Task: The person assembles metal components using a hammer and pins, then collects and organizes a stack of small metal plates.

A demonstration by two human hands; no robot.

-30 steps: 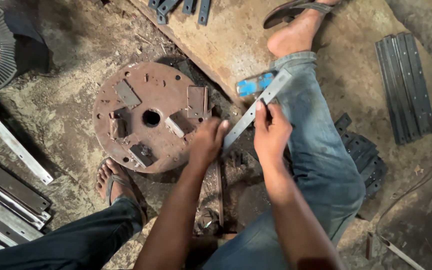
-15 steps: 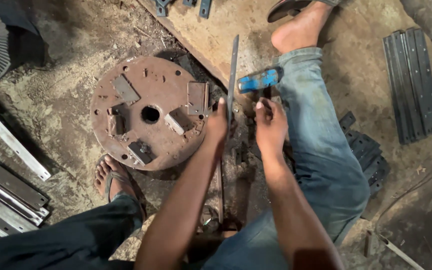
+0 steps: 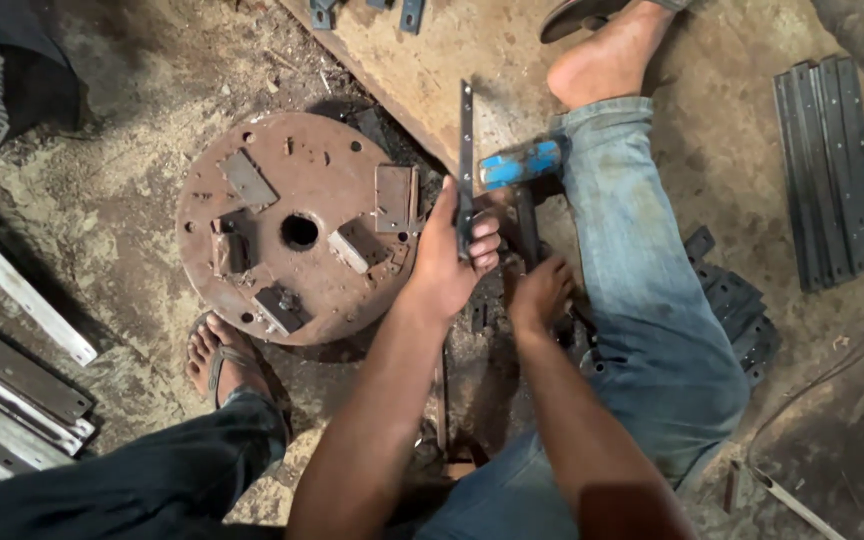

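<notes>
My left hand (image 3: 449, 255) grips a narrow flat metal strip (image 3: 466, 130) with holes, standing it nearly straight up from the floor beside a rusty round plate (image 3: 292, 225). That plate carries several small metal blocks around a centre hole. My right hand (image 3: 540, 292) reaches down just to the right of the strip, at the dark handle (image 3: 526, 225) of a hammer with a blue head (image 3: 520, 162). Whether its fingers close on the handle is unclear. My right leg in jeans (image 3: 642, 290) lies beside the hammer.
A wooden board (image 3: 432, 60) lies behind the plate. Flat dark bars (image 3: 832, 170) are stacked at the right, with smaller dark plates (image 3: 742, 310) by my knee. Long metal strips (image 3: 7, 390) lie at the left. My sandalled left foot (image 3: 222, 360) rests below the round plate.
The strip has swung from a slant to nearly vertical. My right hand let go of it and dropped to the hammer handle; my left hand now holds the strip alone.
</notes>
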